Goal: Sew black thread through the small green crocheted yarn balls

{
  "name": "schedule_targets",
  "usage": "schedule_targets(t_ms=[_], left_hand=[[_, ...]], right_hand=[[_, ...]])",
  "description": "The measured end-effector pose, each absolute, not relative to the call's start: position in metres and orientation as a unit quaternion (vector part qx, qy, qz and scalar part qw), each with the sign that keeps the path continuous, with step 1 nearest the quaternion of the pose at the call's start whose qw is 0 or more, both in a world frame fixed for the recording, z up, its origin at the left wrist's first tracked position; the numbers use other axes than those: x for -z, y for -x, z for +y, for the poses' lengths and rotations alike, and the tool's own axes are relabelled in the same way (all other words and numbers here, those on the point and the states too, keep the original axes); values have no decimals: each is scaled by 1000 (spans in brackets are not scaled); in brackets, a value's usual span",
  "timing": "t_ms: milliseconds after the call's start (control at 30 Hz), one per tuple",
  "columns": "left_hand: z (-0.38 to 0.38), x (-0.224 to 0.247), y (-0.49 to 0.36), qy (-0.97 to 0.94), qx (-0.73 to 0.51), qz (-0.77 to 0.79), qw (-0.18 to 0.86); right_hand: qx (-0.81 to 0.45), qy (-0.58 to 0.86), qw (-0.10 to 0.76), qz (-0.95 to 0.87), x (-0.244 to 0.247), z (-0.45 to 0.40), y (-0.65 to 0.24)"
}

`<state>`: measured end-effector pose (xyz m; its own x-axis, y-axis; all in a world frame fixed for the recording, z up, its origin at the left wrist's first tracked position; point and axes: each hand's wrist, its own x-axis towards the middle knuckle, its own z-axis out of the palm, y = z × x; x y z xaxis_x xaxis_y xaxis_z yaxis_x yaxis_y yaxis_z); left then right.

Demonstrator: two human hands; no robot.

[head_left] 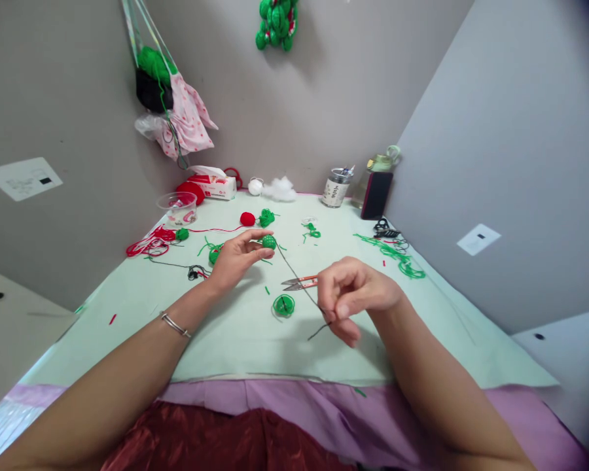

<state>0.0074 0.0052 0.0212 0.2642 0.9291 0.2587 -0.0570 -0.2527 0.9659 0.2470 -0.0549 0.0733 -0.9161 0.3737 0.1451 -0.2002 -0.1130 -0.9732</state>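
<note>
Between the thumb and fingers of my left hand (pixel 240 257) is a small green crocheted ball (pixel 269 242). A dark thread (pixel 294 273) runs taut from the ball down to my right hand (pixel 356 297), whose fingers are closed on it; a loose end hangs below the fingertips. Orange-handled snips (pixel 300 283) lie on the table, the handles partly hidden behind my right hand. Below the ball, a green yarn coil (pixel 283 305) rests on the pale cloth. Another green piece (pixel 215 254) sits partly behind my left hand.
Red yarn (pixel 152 242), a clear bowl (pixel 177 209) and a tissue box (pixel 220 187) are at the left. White stuffing (pixel 281 189) and a pen tin (pixel 336 188) stand at the back. At the right are a phone (pixel 377 195) and green strands (pixel 397 255).
</note>
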Motion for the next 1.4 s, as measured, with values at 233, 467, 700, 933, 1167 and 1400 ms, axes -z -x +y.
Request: schedule_targets(t_ms=[233, 467, 700, 933, 1167, 1400], left_hand=[[5, -15, -8, -678, -534, 363, 351], [10, -9, -4, -722, -494, 403, 269], [8, -19, -6, -624, -505, 375, 463], [2, -24, -9, -573, -514, 312, 558], [2, -23, -10, -567, -512, 294, 574], [1, -23, -11, -557, -517, 307, 573]], right_hand=[[-636, 159, 299, -693, -73, -50, -229], [-618, 80, 215, -752, -69, -46, -239], [-630, 145, 291, -705, -70, -48, -229], [-519, 368, 426, -643, -57, -45, -209], [-417, 427, 457, -659, -52, -44, -200], [-405, 444, 441, -667, -51, -44, -200]])
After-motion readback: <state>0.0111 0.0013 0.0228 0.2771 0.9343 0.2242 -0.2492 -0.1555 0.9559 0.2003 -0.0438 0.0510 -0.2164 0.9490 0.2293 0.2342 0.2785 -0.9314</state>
